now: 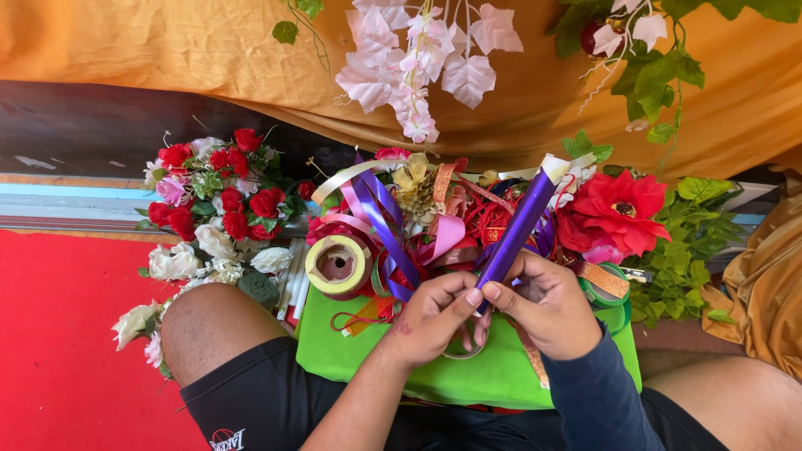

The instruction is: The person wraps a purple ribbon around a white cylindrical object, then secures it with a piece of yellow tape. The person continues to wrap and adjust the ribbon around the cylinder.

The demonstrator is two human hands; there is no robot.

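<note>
Both hands pinch the lower end of a stick wrapped in purple ribbon: left hand and right hand fingertips closed on it, above the green box. Purple covers nearly the full length; the white tip remains bare. Ribbon rolls lie alongside.

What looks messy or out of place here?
The ribbons lie in a loose tangle over the green box, curling across each other. Both hands hold a purple roll; nothing looks spilled or broken.
</note>
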